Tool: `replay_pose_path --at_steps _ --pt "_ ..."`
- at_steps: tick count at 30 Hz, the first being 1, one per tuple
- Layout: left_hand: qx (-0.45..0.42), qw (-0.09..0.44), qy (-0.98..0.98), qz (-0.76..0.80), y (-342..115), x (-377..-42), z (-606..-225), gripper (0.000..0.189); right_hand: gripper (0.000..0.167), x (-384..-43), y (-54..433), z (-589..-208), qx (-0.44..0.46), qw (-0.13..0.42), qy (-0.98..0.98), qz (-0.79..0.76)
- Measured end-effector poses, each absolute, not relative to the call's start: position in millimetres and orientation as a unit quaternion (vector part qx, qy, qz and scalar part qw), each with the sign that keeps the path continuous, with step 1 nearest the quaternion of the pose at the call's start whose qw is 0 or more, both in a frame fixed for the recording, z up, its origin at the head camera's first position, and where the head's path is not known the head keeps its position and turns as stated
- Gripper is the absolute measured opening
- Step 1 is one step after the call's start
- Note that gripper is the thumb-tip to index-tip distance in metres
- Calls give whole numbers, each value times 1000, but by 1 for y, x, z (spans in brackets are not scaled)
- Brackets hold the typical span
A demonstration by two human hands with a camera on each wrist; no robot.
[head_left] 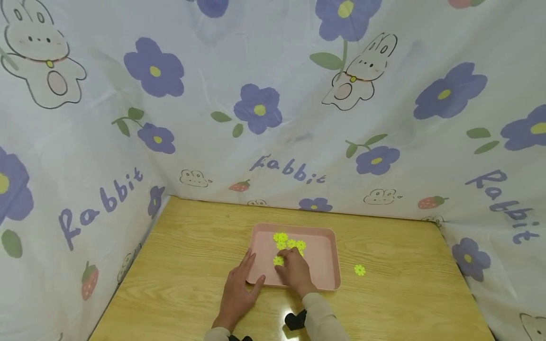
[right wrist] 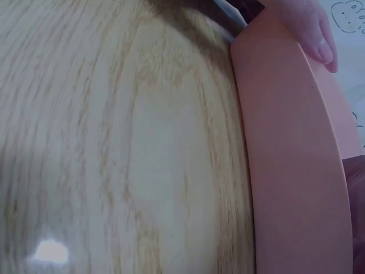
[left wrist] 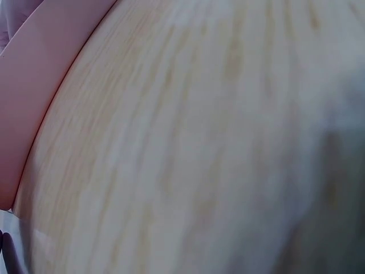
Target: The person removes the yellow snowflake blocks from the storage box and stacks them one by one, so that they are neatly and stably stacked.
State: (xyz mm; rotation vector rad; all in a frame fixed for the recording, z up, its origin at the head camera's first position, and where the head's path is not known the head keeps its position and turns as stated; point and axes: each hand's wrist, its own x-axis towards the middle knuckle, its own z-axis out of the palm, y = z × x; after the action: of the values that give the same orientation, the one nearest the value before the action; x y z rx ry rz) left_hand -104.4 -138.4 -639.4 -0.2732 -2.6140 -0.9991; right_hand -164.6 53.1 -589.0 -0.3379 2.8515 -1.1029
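A shallow pink tray (head_left: 322,258) lies on the wooden table, with several small yellow flower-shaped pieces (head_left: 281,245) in its left half. My right hand (head_left: 295,272) reaches over the tray's front rim. Its thumb and forefinger pinch a yellow flower piece (head_left: 278,261) just above the tray floor. My left hand (head_left: 239,287) rests at the tray's front left corner, fingers extended along the left side and thumb at the front rim. The right wrist view shows the left thumb (right wrist: 324,52) over the rim. In the left wrist view, the tray's wall (left wrist: 34,85) appears at the left.
One more yellow flower piece (head_left: 359,270) lies on the table (head_left: 396,293) to the right of the tray. White cloth (head_left: 290,137) printed with rabbits and purple flowers hangs around the table's back and sides.
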Motion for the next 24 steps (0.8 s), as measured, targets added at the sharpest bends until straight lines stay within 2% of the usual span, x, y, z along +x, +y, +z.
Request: replay_pose_path --at_steps 10,24 --pt "-95 164 -913 -360 -140 -105 -639 68 32 -161 59 -589 -122 25 921 -370" --pt "-95 161 -911 -368 -138 -104 -636 66 34 -162 68 -595 -136 45 903 -405"
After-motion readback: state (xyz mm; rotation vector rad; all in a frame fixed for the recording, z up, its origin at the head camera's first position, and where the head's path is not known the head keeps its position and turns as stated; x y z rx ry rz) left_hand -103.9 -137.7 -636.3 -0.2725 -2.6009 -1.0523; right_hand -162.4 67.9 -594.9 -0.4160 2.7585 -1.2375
